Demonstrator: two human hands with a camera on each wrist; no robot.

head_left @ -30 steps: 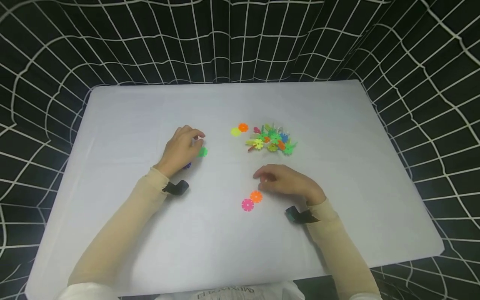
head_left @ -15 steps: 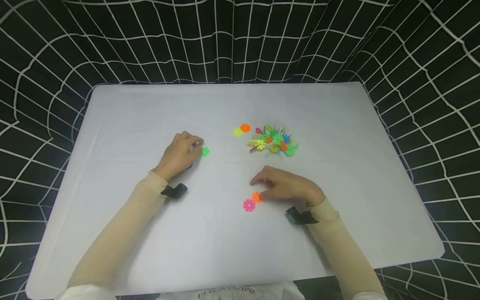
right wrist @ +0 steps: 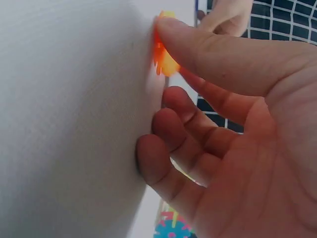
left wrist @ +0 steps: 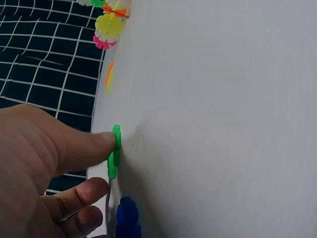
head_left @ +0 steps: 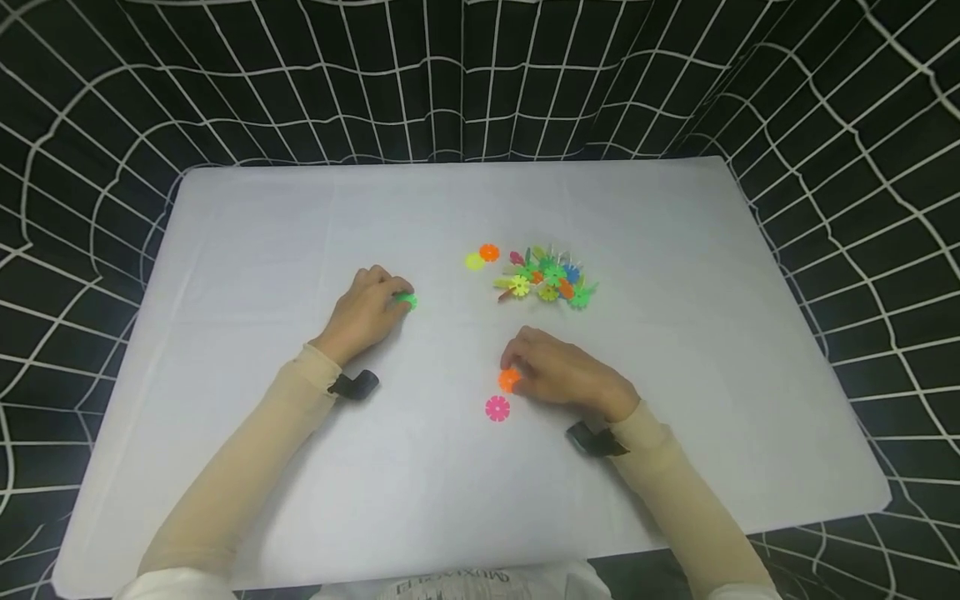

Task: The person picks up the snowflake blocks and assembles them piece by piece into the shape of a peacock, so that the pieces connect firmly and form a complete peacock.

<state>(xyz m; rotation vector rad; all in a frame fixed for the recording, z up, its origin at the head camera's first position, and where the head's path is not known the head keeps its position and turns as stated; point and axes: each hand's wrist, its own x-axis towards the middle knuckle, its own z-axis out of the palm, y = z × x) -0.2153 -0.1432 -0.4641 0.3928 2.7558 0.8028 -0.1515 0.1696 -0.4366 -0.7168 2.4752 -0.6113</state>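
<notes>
Right now your left hand (head_left: 366, 313) rests on the white surface (head_left: 300, 217) with its fingers curled, the thumb and fingertips pinching a green flower disc (head_left: 406, 299) at its edge. From the left wrist view that green disc (left wrist: 115, 151) stands on edge against the surface under your thumb, and a blue disc (left wrist: 127, 218) lies just beside your lower fingers.

Your right hand (head_left: 562, 375) sits to the right and nearer your body, fingers curled down, pinching an orange flower disc (head_left: 509, 380) at its fingertips. The right wrist view shows the thumb pressing the orange disc (right wrist: 163, 54) against the surface while the other fingers (right wrist: 163, 168) curl with their tips touching the surface below it.

A pink flower disc (head_left: 497, 408) lies flat just beside the orange one, nearer you and apart from your hand. Farther back, a pile of coloured discs (head_left: 547, 279) sits well apart from both hands, with a loose yellow disc (head_left: 474, 262) and another orange disc (head_left: 489, 252) touching each other at its left side.
</notes>
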